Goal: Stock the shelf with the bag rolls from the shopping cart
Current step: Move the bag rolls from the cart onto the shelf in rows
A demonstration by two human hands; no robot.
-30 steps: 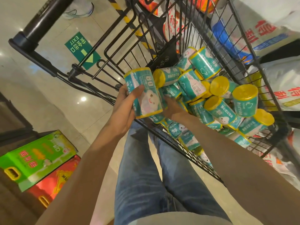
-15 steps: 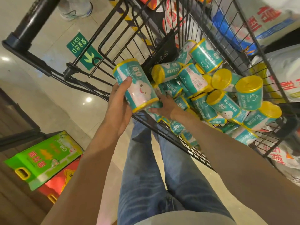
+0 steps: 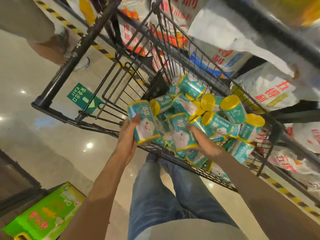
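You are gripping one teal, yellow-capped bag roll (image 3: pixel 144 124) in your left hand (image 3: pixel 128 134) and a second roll (image 3: pixel 181 131) in your right hand (image 3: pixel 202 142), above the near edge of the black wire shopping cart (image 3: pixel 110 84); be lifting both clear of the rim before turning shelfward

A green carton (image 3: pixel 43 215) lies on the glossy floor (image 3: pixel 26 75) lower left, a green exit sticker (image 3: pixel 83 97) beyond it, white printed sacks (image 3: pixel 270 90) stacked right.
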